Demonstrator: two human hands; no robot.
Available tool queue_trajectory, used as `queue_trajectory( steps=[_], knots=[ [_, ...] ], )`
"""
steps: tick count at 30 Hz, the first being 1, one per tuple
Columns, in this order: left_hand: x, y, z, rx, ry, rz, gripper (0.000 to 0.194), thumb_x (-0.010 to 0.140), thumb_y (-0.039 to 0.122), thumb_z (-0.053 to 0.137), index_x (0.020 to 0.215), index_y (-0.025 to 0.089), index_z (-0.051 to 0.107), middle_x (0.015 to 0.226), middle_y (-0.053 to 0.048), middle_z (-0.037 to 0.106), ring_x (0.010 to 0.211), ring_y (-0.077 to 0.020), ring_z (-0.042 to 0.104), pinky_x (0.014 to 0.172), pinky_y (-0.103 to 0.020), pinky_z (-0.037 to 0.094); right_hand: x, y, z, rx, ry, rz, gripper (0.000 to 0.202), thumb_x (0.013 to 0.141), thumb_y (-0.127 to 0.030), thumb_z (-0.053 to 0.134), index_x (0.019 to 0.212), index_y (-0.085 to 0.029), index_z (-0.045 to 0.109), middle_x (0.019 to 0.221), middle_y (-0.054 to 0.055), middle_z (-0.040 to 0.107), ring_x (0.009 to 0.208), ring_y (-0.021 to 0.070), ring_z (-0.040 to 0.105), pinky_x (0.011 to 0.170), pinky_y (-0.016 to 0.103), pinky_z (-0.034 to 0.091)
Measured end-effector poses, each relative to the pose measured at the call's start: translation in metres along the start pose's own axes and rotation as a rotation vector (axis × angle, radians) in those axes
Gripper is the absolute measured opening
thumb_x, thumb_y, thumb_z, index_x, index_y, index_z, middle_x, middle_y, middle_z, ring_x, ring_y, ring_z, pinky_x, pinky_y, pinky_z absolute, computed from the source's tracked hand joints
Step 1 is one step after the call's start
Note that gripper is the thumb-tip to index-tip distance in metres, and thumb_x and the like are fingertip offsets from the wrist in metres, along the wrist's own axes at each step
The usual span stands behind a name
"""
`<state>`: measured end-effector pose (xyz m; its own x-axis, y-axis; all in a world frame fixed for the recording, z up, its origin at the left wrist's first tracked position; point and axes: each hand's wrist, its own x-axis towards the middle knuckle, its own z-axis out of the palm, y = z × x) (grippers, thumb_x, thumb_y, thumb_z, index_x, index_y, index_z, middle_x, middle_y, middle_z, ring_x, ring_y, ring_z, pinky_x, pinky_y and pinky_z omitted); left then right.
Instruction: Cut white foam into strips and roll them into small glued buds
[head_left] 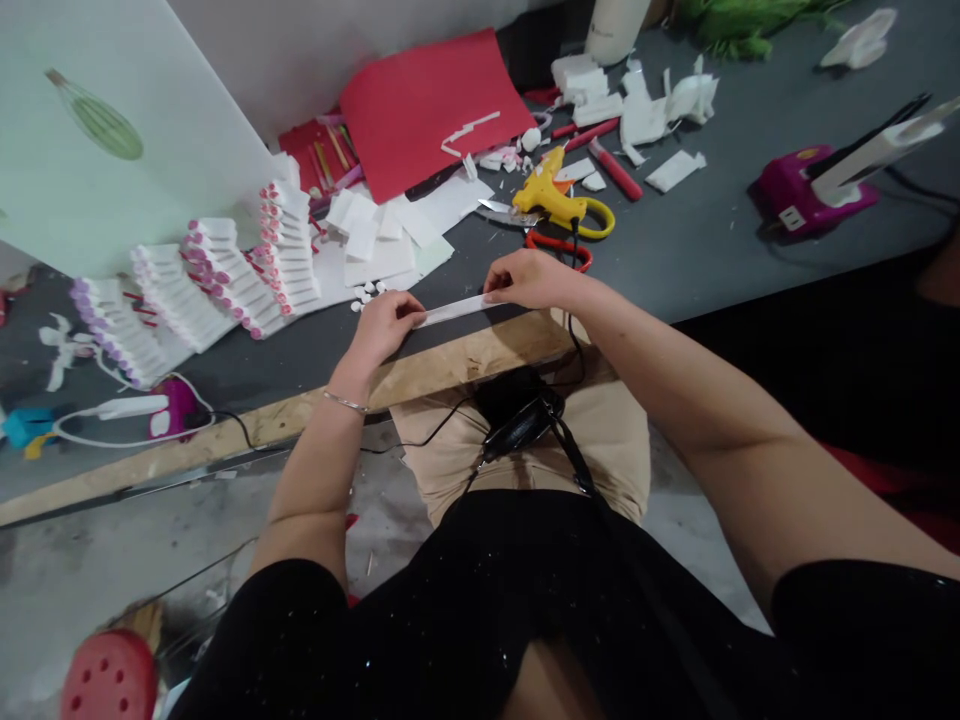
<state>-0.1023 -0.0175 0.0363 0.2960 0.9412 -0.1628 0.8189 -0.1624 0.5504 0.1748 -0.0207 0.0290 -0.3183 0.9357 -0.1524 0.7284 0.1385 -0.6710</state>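
Thumb and fingers of the left hand [388, 325] pinch one end of a narrow white strip [454, 311], and those of the right hand [527, 278] pinch the other, so it stretches straight between them. From where I stand it's over the dark tabletop [667, 265], just behind the wooden front edge [469, 358]; whether it touches the surface, I can't tell. Small white pieces [367, 293] lie near the left hand, a yellow glue gun [551, 198] beyond the right
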Motion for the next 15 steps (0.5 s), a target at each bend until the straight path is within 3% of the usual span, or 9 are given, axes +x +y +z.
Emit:
queue_trajectory(
  steps=[4, 8, 15],
  knots=[
    [0.003, -0.005, -0.001, 0.025, -0.005, 0.023, 0.005, 0.086, 0.019, 0.074, 0.088, 0.020, 0.078, 0.093, -0.003, 0.075, 0.088, -0.0199, 0.064, 0.093, -0.035, 0.053, 0.003, 0.006, -0.002, 0.036, -0.046, -0.031, 0.012, 0.085, -0.015, 0.077, 0.095, -0.015, 0.084, 0.086, 0.003, 0.076, 0.074, 0.0149, 0.063, 0.075, 0.031, 0.048],
    [0.003, -0.011, 0.000, -0.011, -0.001, 0.064, 0.008, 0.086, 0.021, 0.074, 0.091, 0.020, 0.080, 0.092, -0.003, 0.076, 0.086, -0.0192, 0.064, 0.092, -0.035, 0.053, 0.000, 0.012, 0.003, -0.011, 0.012, -0.096, 0.011, 0.085, -0.014, 0.076, 0.093, -0.017, 0.082, 0.089, 0.003, 0.075, 0.078, 0.0158, 0.063, 0.074, 0.030, 0.046],
    [-0.003, -0.027, 0.006, -0.015, 0.056, 0.265, 0.014, 0.095, 0.029, 0.070, 0.093, 0.022, 0.081, 0.098, -0.006, 0.079, 0.094, -0.0219, 0.068, 0.096, -0.039, 0.056, -0.003, 0.032, 0.006, -0.055, 0.073, -0.320, 0.015, 0.091, -0.015, 0.067, 0.093, -0.017, 0.082, 0.099, 0.008, 0.077, 0.085, 0.0188, 0.068, 0.076, 0.030, 0.050]
  ],
)
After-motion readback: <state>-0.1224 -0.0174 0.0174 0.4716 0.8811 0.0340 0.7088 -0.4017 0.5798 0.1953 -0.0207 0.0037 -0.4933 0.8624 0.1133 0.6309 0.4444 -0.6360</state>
